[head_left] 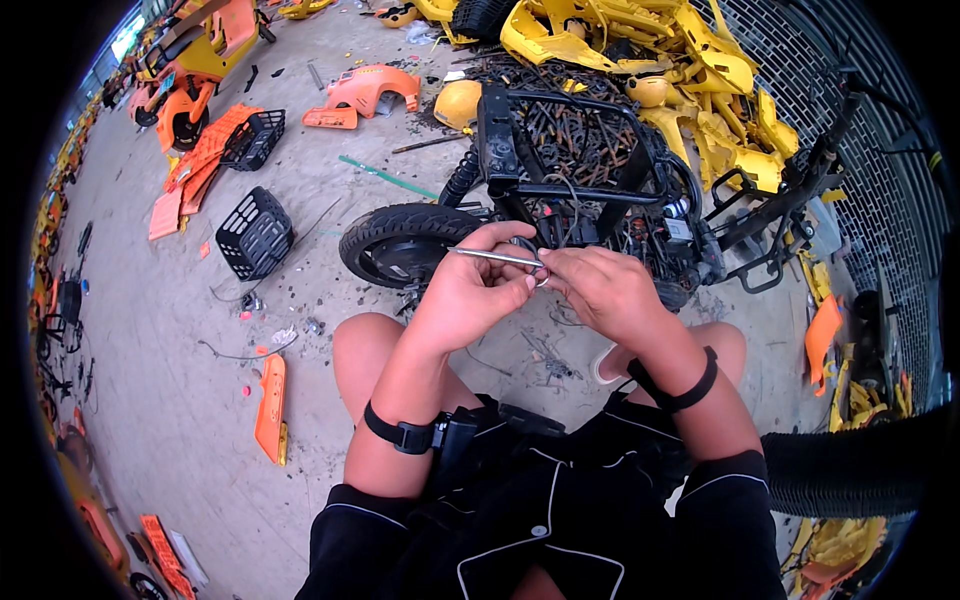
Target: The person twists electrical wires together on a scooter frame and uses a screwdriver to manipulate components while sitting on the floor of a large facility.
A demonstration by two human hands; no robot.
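Note:
My left hand (465, 295) is closed with its fingers curled, and a thin silver metal rod (497, 257) lies across them. My right hand (605, 290) meets it at the rod's right end, thumb and fingertips pinched together. Between the fingertips a small ring-like bit shows; what exactly the right fingers hold is too small to tell. Just beyond both hands lies a stripped black scooter frame (590, 188) with its wheel (400, 245) to the left. Wires and small parts show inside the frame near my fingers.
A heap of rusty metal bars (570, 120) lies behind the frame, with yellow body panels (720, 80) piled beyond. Black baskets (255, 235), orange panels (270, 405) and a green strip (385, 177) lie on the floor to the left. A ribbed black hose (850, 460) is at right.

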